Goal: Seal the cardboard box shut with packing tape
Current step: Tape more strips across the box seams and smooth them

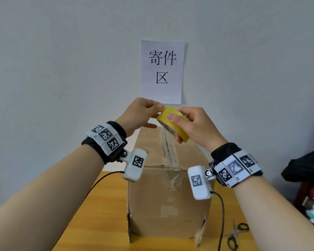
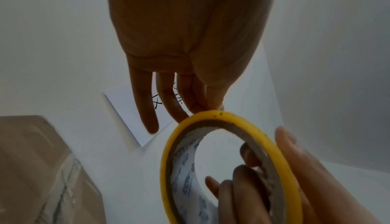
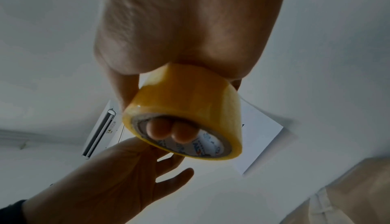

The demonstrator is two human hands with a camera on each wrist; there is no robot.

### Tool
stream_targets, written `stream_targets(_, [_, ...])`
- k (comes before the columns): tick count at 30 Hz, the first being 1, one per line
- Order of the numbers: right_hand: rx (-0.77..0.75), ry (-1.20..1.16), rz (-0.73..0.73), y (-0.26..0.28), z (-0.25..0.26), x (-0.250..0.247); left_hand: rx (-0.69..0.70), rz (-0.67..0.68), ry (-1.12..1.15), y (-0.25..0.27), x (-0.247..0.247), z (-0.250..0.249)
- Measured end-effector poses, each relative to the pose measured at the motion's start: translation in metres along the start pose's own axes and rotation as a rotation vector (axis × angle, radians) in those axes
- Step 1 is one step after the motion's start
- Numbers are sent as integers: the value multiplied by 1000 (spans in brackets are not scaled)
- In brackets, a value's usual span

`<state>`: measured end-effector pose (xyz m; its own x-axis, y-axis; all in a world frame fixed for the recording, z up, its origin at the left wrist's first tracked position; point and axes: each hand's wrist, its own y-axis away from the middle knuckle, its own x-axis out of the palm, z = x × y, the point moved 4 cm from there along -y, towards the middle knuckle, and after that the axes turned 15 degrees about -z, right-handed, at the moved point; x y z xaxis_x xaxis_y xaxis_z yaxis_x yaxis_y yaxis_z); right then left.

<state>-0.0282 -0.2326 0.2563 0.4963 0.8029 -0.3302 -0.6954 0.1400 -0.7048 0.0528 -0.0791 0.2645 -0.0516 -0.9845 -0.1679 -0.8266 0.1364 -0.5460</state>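
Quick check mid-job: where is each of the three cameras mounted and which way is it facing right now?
Head: on the head, looking forward and down at the cardboard box and wall sign; both forearms show.
Left wrist: looks along the left hand up at the tape roll.
Right wrist: looks along the right hand at the roll, the ceiling beyond.
All three share the roll, both hands and the sign.

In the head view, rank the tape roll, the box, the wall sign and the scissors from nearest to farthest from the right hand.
1. Tape roll: in the right hand itself.
2. Box: directly below the hand.
3. Wall sign: above and behind, on the wall.
4. Scissors: on the table at lower right, beside the box.
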Motion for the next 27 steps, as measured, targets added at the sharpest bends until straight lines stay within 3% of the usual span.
stream_targets(5, [-4,26,-56,-3,0,0,89,-130,-93,1,-2,3])
stream_targets(11, [9,25,-91,-4,2,-1,151,-188,-127,6,-5,-1])
stream_targets(27, [-57,130,-124,4,2,-7,127,-94,-49,12,-3,-6])
